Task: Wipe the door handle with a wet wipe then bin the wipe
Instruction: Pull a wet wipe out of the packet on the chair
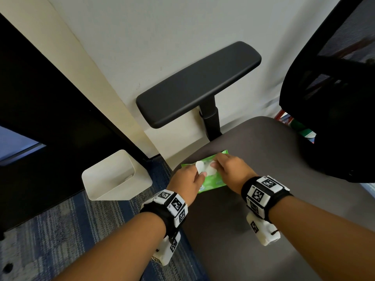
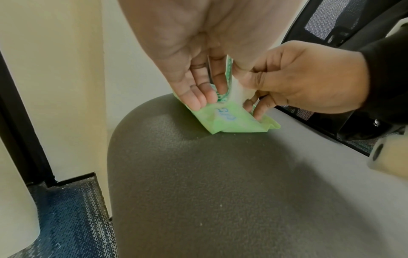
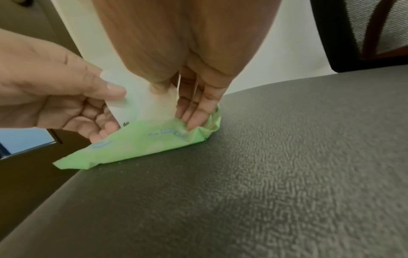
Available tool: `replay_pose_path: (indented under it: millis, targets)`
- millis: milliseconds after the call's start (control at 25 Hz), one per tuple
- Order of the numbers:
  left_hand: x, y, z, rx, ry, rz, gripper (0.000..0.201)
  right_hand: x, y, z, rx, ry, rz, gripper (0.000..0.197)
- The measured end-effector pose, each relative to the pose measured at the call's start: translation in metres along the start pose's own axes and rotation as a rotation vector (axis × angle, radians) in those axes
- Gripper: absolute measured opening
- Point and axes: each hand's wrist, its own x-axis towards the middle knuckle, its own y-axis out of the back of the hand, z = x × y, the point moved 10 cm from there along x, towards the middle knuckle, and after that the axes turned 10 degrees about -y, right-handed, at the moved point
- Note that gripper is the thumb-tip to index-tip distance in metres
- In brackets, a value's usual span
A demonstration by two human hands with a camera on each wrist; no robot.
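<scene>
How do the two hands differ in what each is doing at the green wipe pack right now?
The left hand pinches the pack's white peel-back flap and holds it lifted; the right hand pinches the white wet wipe standing out of the opening. The left sits at the end of the green plastic wipe pack nearest the seat edge, the right at the far end. Both have lower fingers pressing the pack onto the grey chair seat.

Seat (image 1: pixel 253 199) near half bare, open for passage behind both wrists. Armrest (image 1: pixel 198 84) overhangs seat's far left edge; mesh backrest (image 1: pixel 332 98) walls right edge. Bin (image 1: pixel 113 177) on floor off seat's left edge, mouth unobstructed. Wipe pack (image 1: pixel 213 179) occupies seat's far left corner.
</scene>
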Motion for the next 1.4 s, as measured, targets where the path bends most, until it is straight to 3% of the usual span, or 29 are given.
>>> replay_pose_path:
  millis: [320, 480, 600, 760, 960, 1080, 1160, 1280, 1400]
  targets:
    - [-0.004, 0.0, 0.009, 0.017, -0.032, -0.021, 0.033, -0.003, 0.024, 0.026, 0.373, -0.23, 0.135, 0.04]
    - [-0.007, -0.018, 0.019, 0.235, -0.15, -0.158, 0.048, -0.005, 0.023, 0.048, 0.737, -0.422, 0.164, 0.05]
    - [-0.009, -0.029, 0.024, 0.399, -0.191, -0.243, 0.054, -0.007, 0.019, 0.059, 0.896, -0.494, 0.161, 0.03]
    - [-0.007, -0.033, 0.025, 0.458, -0.173, -0.259, 0.06, -0.012, 0.021, 0.052, 0.887, -0.457, 0.114, 0.01]
    - [-0.002, -0.036, 0.023, 0.471, -0.132, -0.313, 0.061, -0.012, 0.022, 0.036, 0.746, -0.349, 0.046, 0.018]
    - [0.0, -0.033, 0.024, 0.395, -0.103, -0.319, 0.053, -0.011, 0.029, 0.027, 0.588, -0.297, 0.082, 0.023]
    - [0.004, -0.024, 0.027, 0.229, -0.07, -0.258, 0.046, -0.013, 0.033, 0.02, 0.516, -0.278, 0.077, 0.019]
    - [0.008, 0.012, 0.027, -0.098, 0.016, 0.046, 0.04, -0.014, 0.034, 0.007, 0.421, -0.26, 0.034, 0.016]
    - [0.004, 0.04, 0.036, -0.291, -0.016, 0.194, 0.051, -0.017, 0.036, -0.007, 0.387, -0.242, 0.017, 0.019]
